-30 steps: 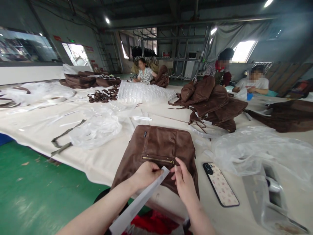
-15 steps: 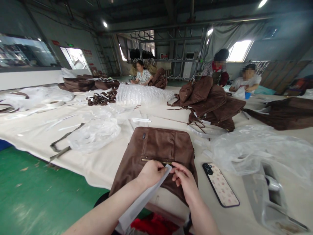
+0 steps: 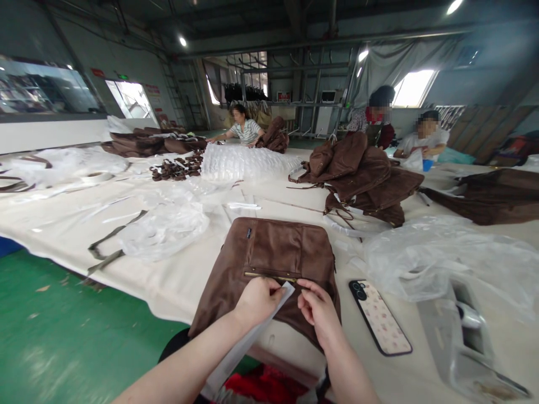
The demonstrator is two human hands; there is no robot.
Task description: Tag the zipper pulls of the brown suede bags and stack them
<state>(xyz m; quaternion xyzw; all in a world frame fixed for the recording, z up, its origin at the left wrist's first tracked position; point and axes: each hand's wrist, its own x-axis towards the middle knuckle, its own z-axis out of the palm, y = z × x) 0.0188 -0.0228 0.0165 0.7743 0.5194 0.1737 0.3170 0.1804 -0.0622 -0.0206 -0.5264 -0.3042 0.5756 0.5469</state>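
A brown leather-look bag point(image 3: 273, 247) lies flat in front of me, its gold zipper point(image 3: 269, 276) running across the front below a stitched panel. My left hand point(image 3: 259, 300) is closed over the bag, pinching the end of a long white paper strip point(image 3: 240, 350) that trails down towards my lap. Close to the zipper's right end, my right hand point(image 3: 315, 306) has its fingers curled, thumb and forefinger near the zipper pull. Whether the pull is between those fingertips is too small to make out.
A phone in a patterned case point(image 3: 381, 320) lies right of the bag. Clear plastic bags point(image 3: 446, 258) spread beyond it, and another plastic bag point(image 3: 166, 227) lies left. Brown bags point(image 3: 357, 168) are heaped farther back. Co-workers sit or stand across the table point(image 3: 138, 286).
My right hand has shifted slightly away from the strip's tip, which my left hand still holds. Across the table, a co-worker has stretched an arm out to the left.
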